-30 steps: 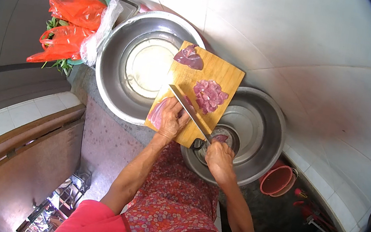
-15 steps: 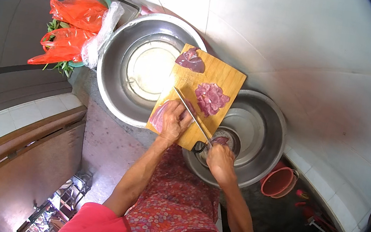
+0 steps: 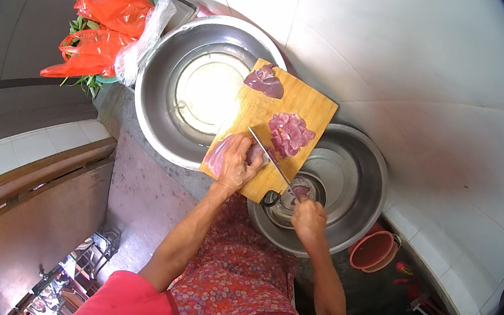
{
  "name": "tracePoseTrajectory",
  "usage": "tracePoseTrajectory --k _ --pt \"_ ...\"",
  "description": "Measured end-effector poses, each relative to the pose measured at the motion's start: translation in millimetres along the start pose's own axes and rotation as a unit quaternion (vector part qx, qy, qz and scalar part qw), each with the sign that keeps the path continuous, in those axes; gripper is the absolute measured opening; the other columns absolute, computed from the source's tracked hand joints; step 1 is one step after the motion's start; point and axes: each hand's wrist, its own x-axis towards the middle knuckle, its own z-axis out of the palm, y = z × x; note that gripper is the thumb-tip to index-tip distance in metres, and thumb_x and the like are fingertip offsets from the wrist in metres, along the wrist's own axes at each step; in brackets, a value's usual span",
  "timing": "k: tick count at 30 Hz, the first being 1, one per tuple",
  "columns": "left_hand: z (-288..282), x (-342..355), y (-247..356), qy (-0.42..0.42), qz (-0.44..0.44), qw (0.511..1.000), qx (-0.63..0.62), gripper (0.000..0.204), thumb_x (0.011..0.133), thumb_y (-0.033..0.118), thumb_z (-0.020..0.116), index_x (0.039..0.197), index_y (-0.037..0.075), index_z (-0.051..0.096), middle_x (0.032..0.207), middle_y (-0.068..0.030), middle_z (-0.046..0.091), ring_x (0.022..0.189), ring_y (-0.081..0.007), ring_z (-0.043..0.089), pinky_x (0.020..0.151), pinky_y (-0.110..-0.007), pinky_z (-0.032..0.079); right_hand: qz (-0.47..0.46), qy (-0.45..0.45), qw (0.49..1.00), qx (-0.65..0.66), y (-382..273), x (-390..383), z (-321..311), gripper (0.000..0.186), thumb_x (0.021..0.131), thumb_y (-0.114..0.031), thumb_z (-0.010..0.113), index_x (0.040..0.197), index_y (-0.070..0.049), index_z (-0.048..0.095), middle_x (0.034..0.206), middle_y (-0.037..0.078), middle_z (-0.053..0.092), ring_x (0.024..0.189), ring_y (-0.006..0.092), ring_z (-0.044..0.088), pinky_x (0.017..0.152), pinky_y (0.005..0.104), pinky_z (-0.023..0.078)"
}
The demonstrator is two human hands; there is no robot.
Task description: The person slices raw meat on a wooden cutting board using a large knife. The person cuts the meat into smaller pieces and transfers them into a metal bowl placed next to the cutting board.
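Note:
A wooden cutting board [image 3: 287, 101] lies across two steel basins. My left hand [image 3: 237, 167] presses with bent fingers on a piece of pink meat [image 3: 257, 154] at the board's lower part; a paler slab [image 3: 218, 153] lies left of it. My right hand [image 3: 310, 218] is closed round the handle of a long knife [image 3: 278, 169], its blade reaching up beside my left fingertips. A pile of sliced meat [image 3: 289, 134] and a dark purple piece [image 3: 264, 83] lie higher on the board. A small steel bowl [image 3: 315, 188] with purplish meat in it is inside the right basin, partly hidden by the knife.
The big left basin [image 3: 157, 99] and right basin [image 3: 368, 180] stand along a tiled wall [image 3: 432, 67]. Orange bags [image 3: 109, 5] with greens and clear plastic are at the upper left, red buckets [image 3: 371, 251] at the lower right. A wooden ledge [image 3: 30, 175] runs at the left.
My right hand has moved slightly right and downward with the knife, whose tip has shifted to the right along my left fingers. My left hand stays pressed on the meat.

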Motion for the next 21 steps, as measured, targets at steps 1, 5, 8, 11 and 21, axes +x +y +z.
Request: tracePoseTrajectory --k 1,5,8,11,21 --pt "0 0 0 0.007 0.009 1.0 -0.002 0.022 0.077 0.005 0.07 0.097 0.001 0.064 0.088 -0.0151 0.056 0.079 -0.032 0.057 0.068 -0.039 0.048 0.004 0.002 1.0 0.002 4 0 -8 0.019 0.089 -0.015 0.059 0.096 0.0 0.067 0.085 0.027 0.069 0.084 0.046 0.068 0.079 0.0554 0.053" --pt "-7 -4 -2 -0.037 0.036 0.999 -0.01 0.021 0.077 0.006 0.069 0.097 0.0 0.064 0.093 -0.016 0.057 0.085 -0.0332 0.057 0.071 -0.041 0.048 -0.016 0.067 0.997 0.027 7 4 -12 0.021 0.089 -0.016 0.06 0.098 0.001 0.066 0.079 0.028 0.068 0.079 0.0459 0.068 0.077 0.0543 0.053" --pt "0 -4 -6 -0.012 0.054 0.998 0.002 0.021 0.076 0.006 0.07 0.096 0.0 0.067 0.095 -0.0157 0.059 0.085 -0.0336 0.058 0.072 -0.042 0.048 -0.029 0.038 0.999 0.024 -6 -5 -29 0.019 0.089 -0.016 0.061 0.096 0.001 0.066 0.078 0.027 0.068 0.077 0.0454 0.068 0.075 0.0541 0.053" --pt "-4 -5 -4 -0.03 0.059 0.998 0.021 0.022 0.075 0.005 0.072 0.096 0.001 0.069 0.098 -0.0158 0.061 0.088 -0.0344 0.06 0.075 -0.042 0.05 -0.042 0.015 0.999 -0.003 -9 -17 -28 0.017 0.088 -0.016 0.061 0.095 -0.001 0.066 0.077 0.024 0.068 0.075 0.0446 0.068 0.073 0.054 0.053" --pt "1 -5 0 -0.039 0.019 0.999 -0.002 0.023 0.072 0.006 0.079 0.094 0.001 0.071 0.099 -0.0116 0.063 0.091 -0.0337 0.059 0.08 -0.043 0.049 -0.067 0.02 0.997 0.02 -20 -1 -8 0.015 0.087 -0.011 0.059 0.096 -0.001 0.065 0.084 0.026 0.069 0.086 0.0439 0.069 0.08 0.0536 0.053"
